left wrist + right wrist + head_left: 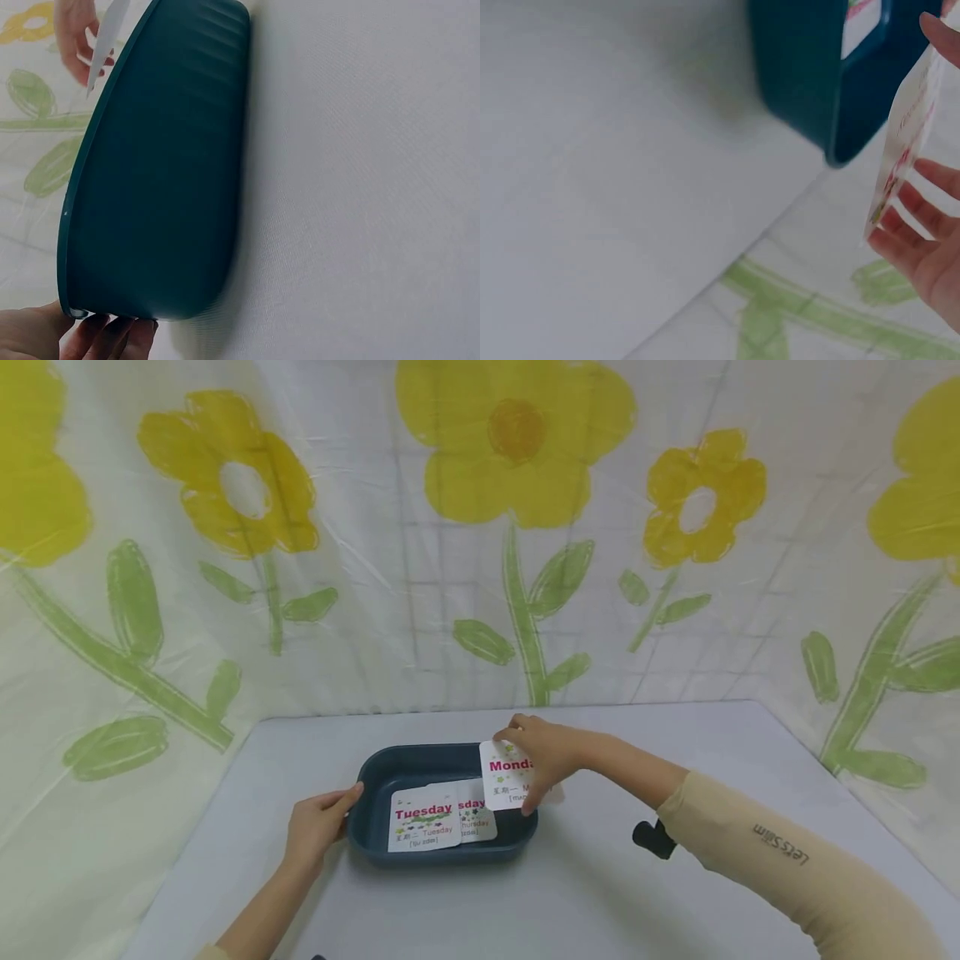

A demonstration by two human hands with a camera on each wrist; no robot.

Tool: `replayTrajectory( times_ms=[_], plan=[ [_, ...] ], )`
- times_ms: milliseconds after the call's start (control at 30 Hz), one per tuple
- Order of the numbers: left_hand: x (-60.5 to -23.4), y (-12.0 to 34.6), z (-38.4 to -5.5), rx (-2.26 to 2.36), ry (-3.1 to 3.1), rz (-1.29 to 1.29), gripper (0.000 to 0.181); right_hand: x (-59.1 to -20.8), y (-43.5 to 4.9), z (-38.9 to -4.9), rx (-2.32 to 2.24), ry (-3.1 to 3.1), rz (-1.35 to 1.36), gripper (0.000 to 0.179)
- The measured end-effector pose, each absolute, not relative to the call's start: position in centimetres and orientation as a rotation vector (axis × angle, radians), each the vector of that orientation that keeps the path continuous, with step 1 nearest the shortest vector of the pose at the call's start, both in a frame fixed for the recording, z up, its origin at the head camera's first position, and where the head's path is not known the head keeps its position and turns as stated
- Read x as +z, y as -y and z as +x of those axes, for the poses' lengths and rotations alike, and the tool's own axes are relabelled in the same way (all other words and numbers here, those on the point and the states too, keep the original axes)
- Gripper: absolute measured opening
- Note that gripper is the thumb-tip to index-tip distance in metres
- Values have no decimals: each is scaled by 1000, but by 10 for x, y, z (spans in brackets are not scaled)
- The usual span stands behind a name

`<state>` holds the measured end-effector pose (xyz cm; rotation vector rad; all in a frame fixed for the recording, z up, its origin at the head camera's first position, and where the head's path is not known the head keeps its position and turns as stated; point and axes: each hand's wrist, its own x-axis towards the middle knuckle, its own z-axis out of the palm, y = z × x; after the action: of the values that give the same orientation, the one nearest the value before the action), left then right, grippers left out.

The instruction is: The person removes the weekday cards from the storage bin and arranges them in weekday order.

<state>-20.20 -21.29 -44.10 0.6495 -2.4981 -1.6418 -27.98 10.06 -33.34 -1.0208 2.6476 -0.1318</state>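
A dark teal tray (375, 856) stands on the table, and my left hand (315, 827) grips its left end, thumb over the rim and fingers against the outer wall. In the left wrist view, the fingers of that hand (112, 337) press the tray wall (157, 172). My right hand (551, 756) holds a white "Monday" card (506, 785) by its edges above the tray's right end. The right wrist view shows this card (907, 135) between thumb and fingertips. Inside the tray lie a "Tuesday" card (425, 831) and, partly under it, a card ending in "hursday" (478, 827).
The tray rests on a white table (585, 893). Behind the table hangs a pale curtain (360, 652) printed with yellow flowers. A small black object (654, 840) shows beside the right forearm sleeve (780, 852).
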Motion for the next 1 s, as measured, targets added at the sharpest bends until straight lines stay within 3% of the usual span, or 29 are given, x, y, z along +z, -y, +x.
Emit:
replayTrajectory(
  times_ms=[533,1000],
  plan=[
    [-440,214,-199,-1632,2529,629,63,-350,-173,-297,-177,-2681,-891,95],
    [-440,212,-200,-1626,2514,637,63,-381,-185,-319,-256,-2631,-863,95]
  ],
)
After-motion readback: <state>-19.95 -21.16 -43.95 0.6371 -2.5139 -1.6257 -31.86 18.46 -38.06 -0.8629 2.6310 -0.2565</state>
